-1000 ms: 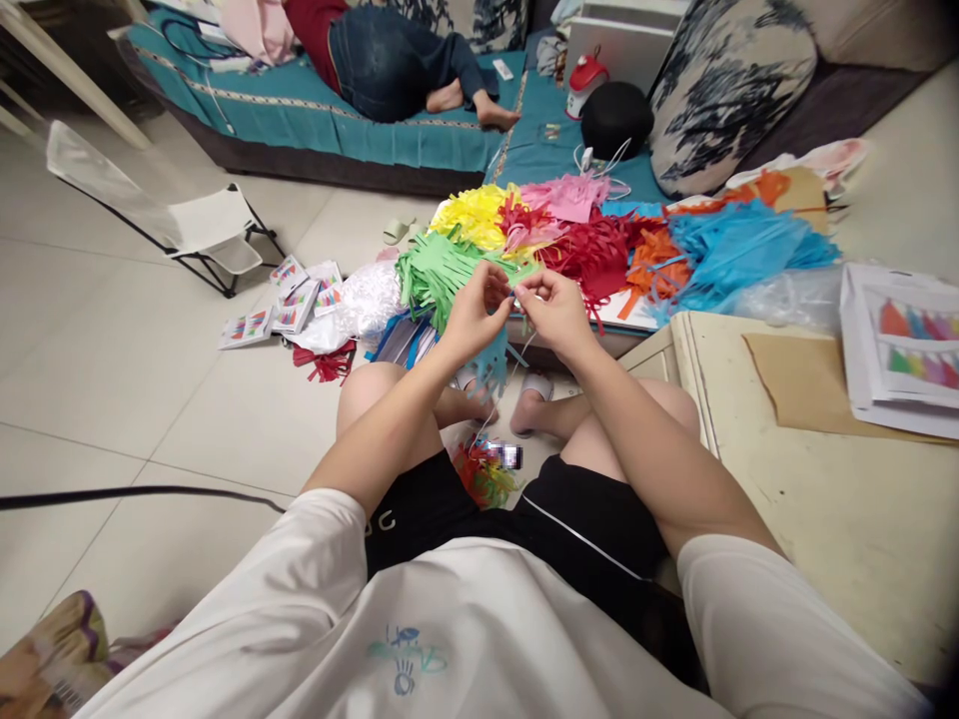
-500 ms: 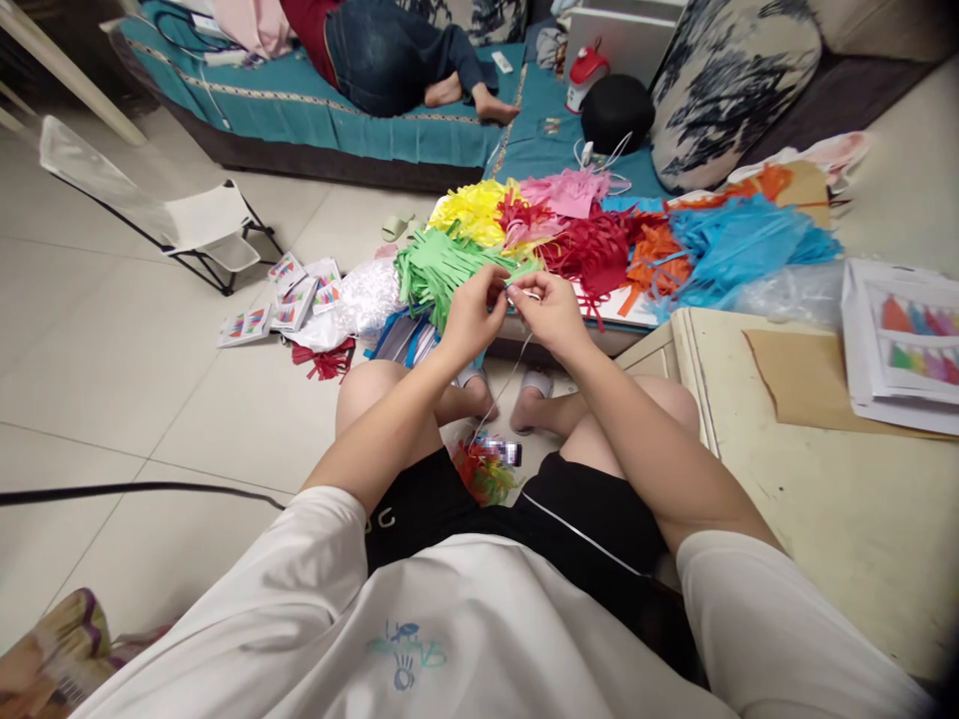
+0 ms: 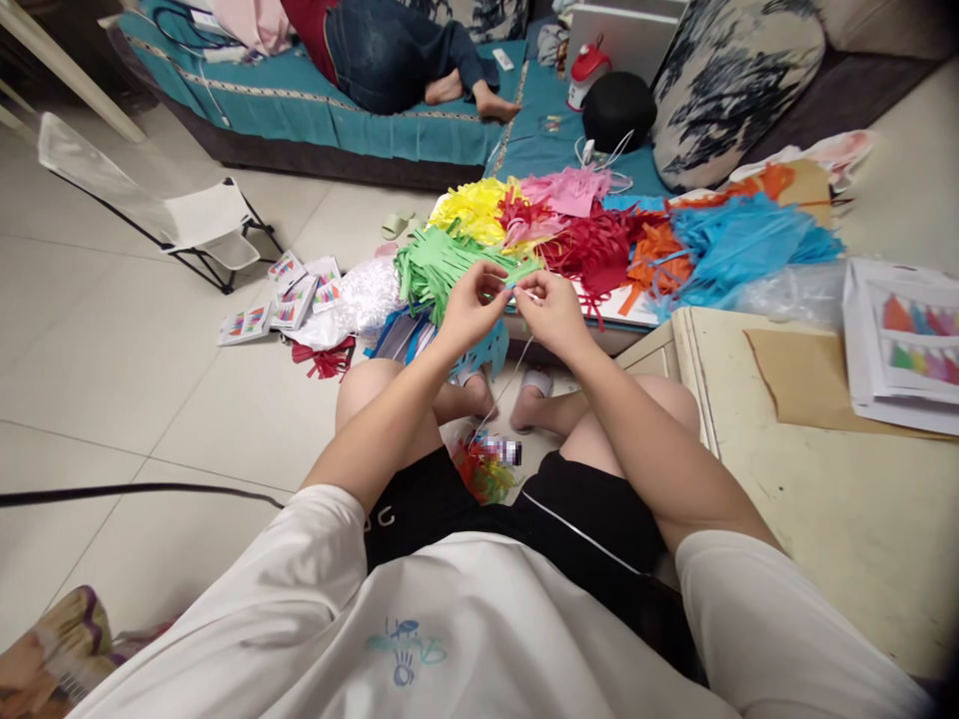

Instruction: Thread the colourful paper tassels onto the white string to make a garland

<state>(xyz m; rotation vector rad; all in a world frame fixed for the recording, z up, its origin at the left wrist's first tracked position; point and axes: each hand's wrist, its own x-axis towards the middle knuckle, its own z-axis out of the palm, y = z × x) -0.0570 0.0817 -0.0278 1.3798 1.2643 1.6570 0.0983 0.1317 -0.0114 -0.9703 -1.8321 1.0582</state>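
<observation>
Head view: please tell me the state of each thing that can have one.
Left hand, pinched, apparently on the light blue tassel.
Right hand, pinched, apparently on the white string.
Light blue tassel, hanging, partly hidden.
White string, slanting down, nearly straight.
Green tassels, heaped, fringed.
Folding chair, unfolded, upright.
Printed packets, lying loosely together.
Person, lying down.

A pale-blue paper tassel hangs with fringe spread, partly hidden; just right, a thin white string slants toward near left.
</observation>
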